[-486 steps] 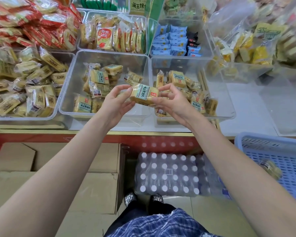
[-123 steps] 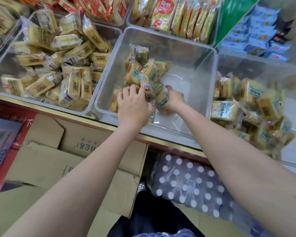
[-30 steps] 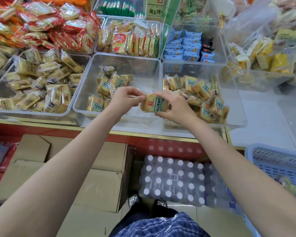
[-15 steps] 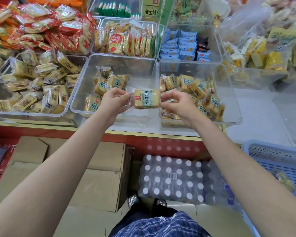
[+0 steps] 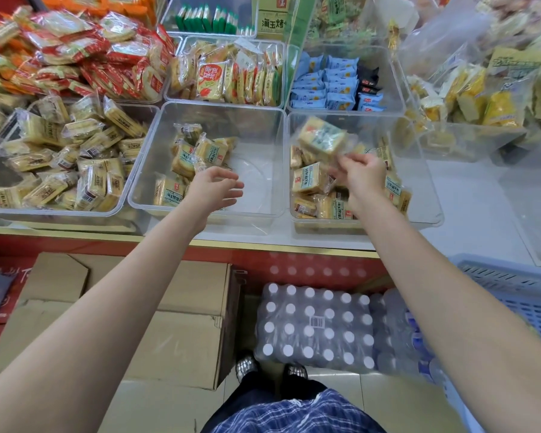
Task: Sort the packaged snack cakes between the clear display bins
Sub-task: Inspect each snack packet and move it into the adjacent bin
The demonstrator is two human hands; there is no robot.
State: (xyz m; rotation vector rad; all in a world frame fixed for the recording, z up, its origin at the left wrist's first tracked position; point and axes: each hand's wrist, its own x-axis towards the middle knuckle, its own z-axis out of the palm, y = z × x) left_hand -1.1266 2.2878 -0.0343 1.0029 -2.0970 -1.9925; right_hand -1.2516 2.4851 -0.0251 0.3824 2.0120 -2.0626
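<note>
One cake (image 5: 320, 138) blurred, above right bin (image 5: 431, 195), just up-left of right hand (image 5: 361, 176); contact unclear, fingers loosely curled. Left hand (image 5: 214, 187) relaxed, holding nothing, over middle bin (image 5: 144, 170).

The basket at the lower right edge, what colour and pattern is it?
Light blue plastic basket with a slotted, ribbed grid, shown in the head view.
</note>
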